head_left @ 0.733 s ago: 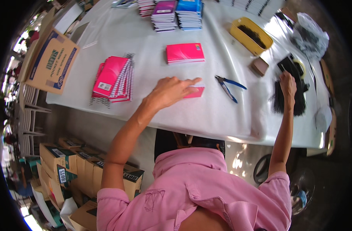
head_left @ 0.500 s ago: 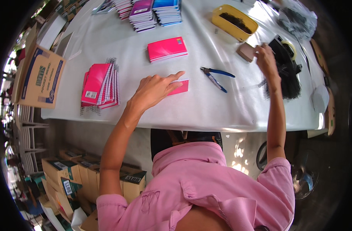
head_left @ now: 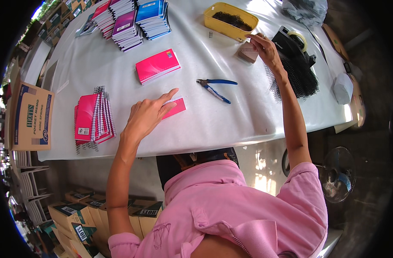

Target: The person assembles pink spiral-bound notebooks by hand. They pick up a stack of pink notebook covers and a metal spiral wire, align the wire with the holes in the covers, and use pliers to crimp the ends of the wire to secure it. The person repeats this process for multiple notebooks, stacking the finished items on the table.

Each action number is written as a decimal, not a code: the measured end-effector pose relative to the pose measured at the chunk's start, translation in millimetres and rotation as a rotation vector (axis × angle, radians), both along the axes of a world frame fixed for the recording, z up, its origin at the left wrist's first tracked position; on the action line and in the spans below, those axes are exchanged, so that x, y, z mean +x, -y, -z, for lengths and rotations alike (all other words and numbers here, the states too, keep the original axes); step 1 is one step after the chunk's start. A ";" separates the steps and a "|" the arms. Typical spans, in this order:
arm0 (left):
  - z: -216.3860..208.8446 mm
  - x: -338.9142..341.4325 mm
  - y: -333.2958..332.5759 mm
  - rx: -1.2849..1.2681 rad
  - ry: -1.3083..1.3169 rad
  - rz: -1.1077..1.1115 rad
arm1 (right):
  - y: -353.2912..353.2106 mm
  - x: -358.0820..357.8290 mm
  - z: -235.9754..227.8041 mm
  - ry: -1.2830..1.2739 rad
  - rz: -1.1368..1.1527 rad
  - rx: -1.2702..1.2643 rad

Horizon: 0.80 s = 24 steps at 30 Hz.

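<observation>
My left hand (head_left: 145, 114) rests over a small pink notebook (head_left: 177, 107) lying on the table. Its index finger is stretched out, and the thumb lies apart across the cover; the palm hides the notebook's left part. At the far right, my right hand (head_left: 266, 49) has its fingertips drawn together just above a small brown block (head_left: 248, 52). Whatever is between those fingertips is too small to make out. Blue-handled cutting pliers (head_left: 218, 87) lie between my hands. Beyond the left hand sits a stack of pink notebooks (head_left: 157, 66).
Pink notebooks with dark wire spirals (head_left: 94, 117) are piled at left. Purple notebooks (head_left: 126, 28) and blue notebooks (head_left: 152, 17) stand at the back. A yellow tub (head_left: 230, 23) holds dark spirals. A black tape dispenser (head_left: 286, 45) and black spirals (head_left: 297, 81) lie right of my right hand.
The view has shifted, moving the table's things leftward. My right hand has moved from beside the brown block to above it. My left hand stays on the pink notebook.
</observation>
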<state>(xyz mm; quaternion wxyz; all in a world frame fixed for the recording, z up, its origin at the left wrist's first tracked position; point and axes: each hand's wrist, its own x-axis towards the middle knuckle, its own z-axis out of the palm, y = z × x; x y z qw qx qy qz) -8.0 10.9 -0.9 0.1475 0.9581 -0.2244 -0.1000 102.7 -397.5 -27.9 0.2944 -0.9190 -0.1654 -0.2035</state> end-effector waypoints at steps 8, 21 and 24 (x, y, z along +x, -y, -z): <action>-1.5 1.2 0.8 0.038 -0.017 0.004 | -39.9 -2.0 -11.3 -0.141 -0.215 0.149; 2.3 -0.8 -3.1 -0.008 0.063 0.052 | -180.3 -83.2 7.6 -0.412 -0.558 0.312; 4.3 -0.4 -3.4 -0.018 0.094 0.058 | -176.3 -82.5 0.2 -0.475 -0.567 0.363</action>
